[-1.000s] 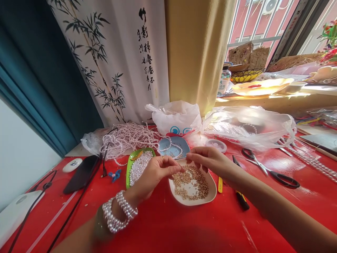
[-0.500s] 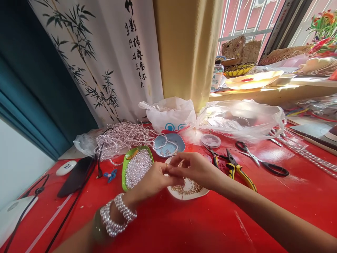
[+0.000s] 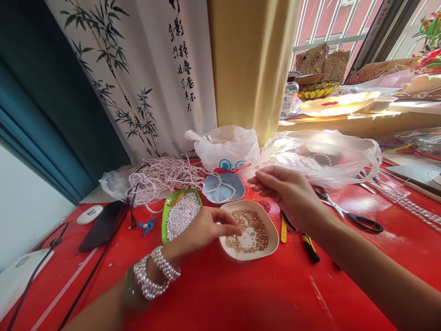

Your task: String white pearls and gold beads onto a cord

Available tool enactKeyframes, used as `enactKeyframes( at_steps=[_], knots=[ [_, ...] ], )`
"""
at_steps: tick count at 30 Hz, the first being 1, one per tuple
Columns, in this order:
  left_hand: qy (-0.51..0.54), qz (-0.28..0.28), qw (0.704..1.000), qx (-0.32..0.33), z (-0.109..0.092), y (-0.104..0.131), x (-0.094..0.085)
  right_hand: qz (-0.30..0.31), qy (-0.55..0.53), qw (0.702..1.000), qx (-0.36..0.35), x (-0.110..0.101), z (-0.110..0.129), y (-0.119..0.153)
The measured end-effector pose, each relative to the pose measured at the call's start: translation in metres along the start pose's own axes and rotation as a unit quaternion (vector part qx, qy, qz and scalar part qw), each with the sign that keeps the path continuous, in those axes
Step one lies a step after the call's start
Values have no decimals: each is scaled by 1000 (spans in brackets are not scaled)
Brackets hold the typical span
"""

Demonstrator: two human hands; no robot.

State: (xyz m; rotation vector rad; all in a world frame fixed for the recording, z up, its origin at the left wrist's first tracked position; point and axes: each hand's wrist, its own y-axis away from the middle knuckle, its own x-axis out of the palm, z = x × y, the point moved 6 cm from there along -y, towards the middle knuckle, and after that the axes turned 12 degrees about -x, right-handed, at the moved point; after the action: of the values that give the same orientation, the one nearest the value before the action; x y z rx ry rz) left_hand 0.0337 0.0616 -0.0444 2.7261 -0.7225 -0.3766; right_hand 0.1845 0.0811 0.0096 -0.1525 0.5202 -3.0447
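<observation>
L hand (image 3: 205, 228) & R hand (image 3: 287, 191) now apart, gold beads (image 3: 261, 235) less hidden

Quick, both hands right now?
Left hand: closed in a pinch over the white dish; anything held is too small to tell.
Right hand: closed in a pinch; anything held cannot be told.
</observation>
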Motion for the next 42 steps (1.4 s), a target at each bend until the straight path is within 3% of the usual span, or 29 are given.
enactKeyframes(
  at_steps=[6, 11, 18, 24, 27, 32, 34, 37, 42],
  knots=[
    [-24, 38, 999, -24, 4, -1, 1, -129, -13, 991, -41, -42, 1, -16],
    [-34, 73, 996, -46, 6, 0, 1, -184, -61, 980, -54, -54, -2, -21],
    [-127, 225, 965, -43, 4, 16, 14, -94, -57, 994, -7, -34, -6, -17],
    [-253, 277, 927, 16, 1, 27, 23, -15, -41, 999, 33, -18, -14, -13],
    [-328, 228, 915, 56, -5, 25, 7, 11, -35, 998, 48, -15, -18, -12],
    [-409, -53, 910, 44, -10, 8, -68, 2, -20, 999, 37, -18, -20, -13],
    [-407, -122, 905, 14, -4, 1, -94, -14, -14, 999, 34, -20, -19, -13],
    [-403, -149, 903, -12, 6, -7, -110, -27, -13, 999, 36, -20, -19, -12],
    [-426, -134, 895, -11, 11, -13, -105, -38, -19, 999, 33, -20, -17, -13]
  ],
)
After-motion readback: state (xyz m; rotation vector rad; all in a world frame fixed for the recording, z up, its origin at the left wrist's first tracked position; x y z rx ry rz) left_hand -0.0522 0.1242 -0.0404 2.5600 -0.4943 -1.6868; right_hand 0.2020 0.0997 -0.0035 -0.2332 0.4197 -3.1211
